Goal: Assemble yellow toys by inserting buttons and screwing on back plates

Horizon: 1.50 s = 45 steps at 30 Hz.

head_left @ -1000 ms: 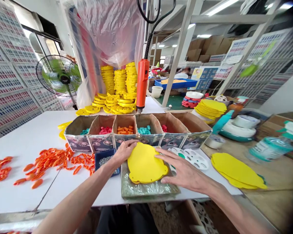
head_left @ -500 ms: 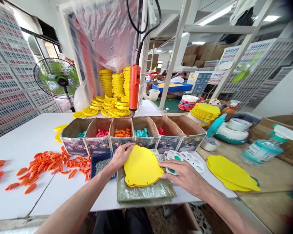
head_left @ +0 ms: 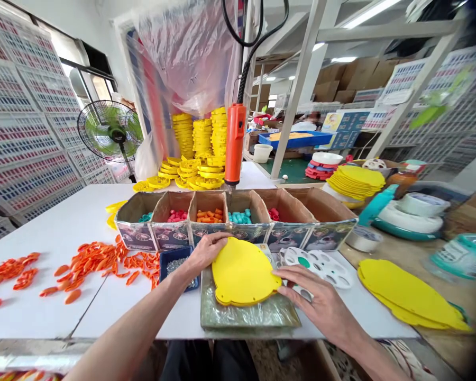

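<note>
A rounded yellow plastic panel (head_left: 244, 272) with small holes along its rim lies over a plastic-wrapped block (head_left: 249, 319) in front of me. My left hand (head_left: 207, 255) is closed on its upper left edge, the fingertips bent over the rim. At the right edge, my right hand (head_left: 315, 293) holds the panel between fingers and thumb. Above and just behind hangs an orange electric screwdriver (head_left: 235, 143), its tip over the divided cardboard bin (head_left: 210, 235). Close to my left wrist is a blue tray (head_left: 167, 259) of small metal screws.
Orange plastic pieces (head_left: 97, 256) are heaped at the left. White plates with holes (head_left: 321, 264) lie behind my right hand. More yellow panels (head_left: 408, 293) are at the right, near a blurred spray bottle (head_left: 458, 256). Yellow parts (head_left: 202, 137) stand stacked behind the bin.
My view has turned a little left, so the scene sits farther right. Both hands keep their places on the yellow panel, which shows no clear movement on the block.
</note>
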Each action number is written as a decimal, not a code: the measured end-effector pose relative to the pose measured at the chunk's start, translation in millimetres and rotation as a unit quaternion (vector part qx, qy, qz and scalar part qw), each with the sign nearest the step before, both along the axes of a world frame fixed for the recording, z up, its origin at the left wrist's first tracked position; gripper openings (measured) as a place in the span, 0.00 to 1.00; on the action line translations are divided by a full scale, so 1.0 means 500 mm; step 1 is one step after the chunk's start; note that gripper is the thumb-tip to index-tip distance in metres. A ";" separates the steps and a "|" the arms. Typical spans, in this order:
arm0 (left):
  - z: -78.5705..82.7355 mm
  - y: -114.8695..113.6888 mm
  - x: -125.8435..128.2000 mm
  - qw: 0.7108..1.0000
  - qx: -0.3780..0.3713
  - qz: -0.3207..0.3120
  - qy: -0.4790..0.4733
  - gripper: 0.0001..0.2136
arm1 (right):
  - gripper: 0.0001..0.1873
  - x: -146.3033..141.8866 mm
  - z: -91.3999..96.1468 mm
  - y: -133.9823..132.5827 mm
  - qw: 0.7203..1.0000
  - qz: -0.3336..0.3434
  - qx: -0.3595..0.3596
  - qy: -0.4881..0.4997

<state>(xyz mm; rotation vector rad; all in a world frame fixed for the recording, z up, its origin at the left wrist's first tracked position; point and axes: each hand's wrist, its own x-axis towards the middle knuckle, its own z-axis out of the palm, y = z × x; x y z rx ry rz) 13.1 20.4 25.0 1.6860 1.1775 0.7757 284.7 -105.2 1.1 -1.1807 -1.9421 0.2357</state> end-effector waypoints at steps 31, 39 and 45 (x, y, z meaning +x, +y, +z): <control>0.038 -0.080 -0.057 0.977 0.077 -0.127 0.155 0.53 | 0.38 -0.104 0.056 0.053 0.943 0.043 -0.135 -0.302; 0.043 -0.090 -0.075 0.952 0.087 -0.209 0.209 0.58 | 0.39 -0.102 0.048 0.062 0.948 0.046 -0.133 -0.287; 0.013 -0.106 -0.043 0.958 0.139 -0.143 0.206 0.62 | 0.41 -0.102 0.044 0.060 0.952 0.052 -0.166 -0.253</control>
